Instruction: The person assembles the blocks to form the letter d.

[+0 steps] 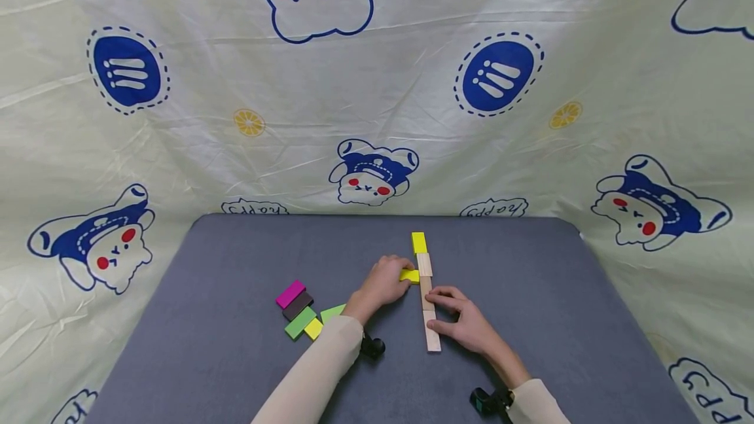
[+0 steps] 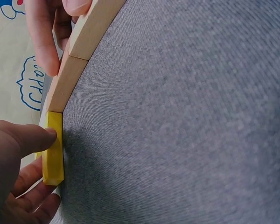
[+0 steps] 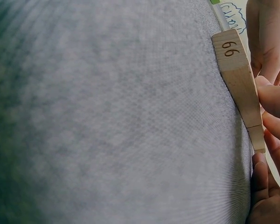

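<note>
My left hand (image 1: 385, 280) pinches a yellow block (image 2: 53, 151), thumb on its near side and fingers at the far side. One end of this block meets the side of a straight row of plain wooden blocks (image 1: 427, 293), making a branch to the left. My right hand (image 1: 468, 326) rests its thumb and fingertips along the right side of the row, at the middle and nearest wooden blocks. The nearest wooden block (image 3: 229, 49) shows "66" on its end. Another yellow block (image 1: 419, 242) forms the far end of the row.
Left of my left forearm lies a loose group: a magenta block (image 1: 291, 294), a dark brown block (image 1: 298, 305), a green block (image 1: 301, 324), a small yellow block (image 1: 314, 328) and a light green block (image 1: 332, 313). The grey table (image 1: 235, 260) ends at a printed cloth backdrop (image 1: 294, 169).
</note>
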`<state>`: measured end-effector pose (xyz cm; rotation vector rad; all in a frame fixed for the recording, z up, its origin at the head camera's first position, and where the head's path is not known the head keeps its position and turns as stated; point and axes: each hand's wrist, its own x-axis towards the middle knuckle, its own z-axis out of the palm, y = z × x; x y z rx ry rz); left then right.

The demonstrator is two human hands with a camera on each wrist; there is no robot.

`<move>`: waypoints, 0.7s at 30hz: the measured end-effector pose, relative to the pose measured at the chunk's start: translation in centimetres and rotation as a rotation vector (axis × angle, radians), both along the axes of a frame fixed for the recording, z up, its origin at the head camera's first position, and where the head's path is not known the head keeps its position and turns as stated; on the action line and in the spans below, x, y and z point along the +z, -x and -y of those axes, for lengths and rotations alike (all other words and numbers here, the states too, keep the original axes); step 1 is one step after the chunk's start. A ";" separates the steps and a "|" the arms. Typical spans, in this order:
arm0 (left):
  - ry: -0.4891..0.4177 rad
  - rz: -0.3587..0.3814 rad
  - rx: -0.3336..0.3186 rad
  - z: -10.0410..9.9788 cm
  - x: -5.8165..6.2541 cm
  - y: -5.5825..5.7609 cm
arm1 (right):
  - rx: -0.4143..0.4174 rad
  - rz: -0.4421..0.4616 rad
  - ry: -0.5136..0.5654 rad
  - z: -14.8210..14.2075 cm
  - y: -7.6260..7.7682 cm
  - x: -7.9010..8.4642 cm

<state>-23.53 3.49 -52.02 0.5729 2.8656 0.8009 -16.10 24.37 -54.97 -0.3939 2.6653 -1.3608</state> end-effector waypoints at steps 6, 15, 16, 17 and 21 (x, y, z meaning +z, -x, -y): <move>-0.021 0.018 -0.001 0.3 0.1 -0.2 | -0.003 0.003 -0.005 0.1 0.0 0.0; -0.052 -0.020 0.009 2.6 1.2 -1.3 | 0.002 -0.004 -0.013 0.1 0.0 0.0; -0.059 -0.019 0.010 3.0 1.3 -1.5 | 0.002 -0.005 -0.016 0.1 0.0 0.0; -0.065 -0.014 0.010 3.5 1.4 -1.7 | 0.001 -0.005 -0.016 0.1 0.0 0.0; -0.088 0.007 -0.005 5.6 1.8 -2.5 | -0.004 0.000 -0.016 0.1 -0.1 0.1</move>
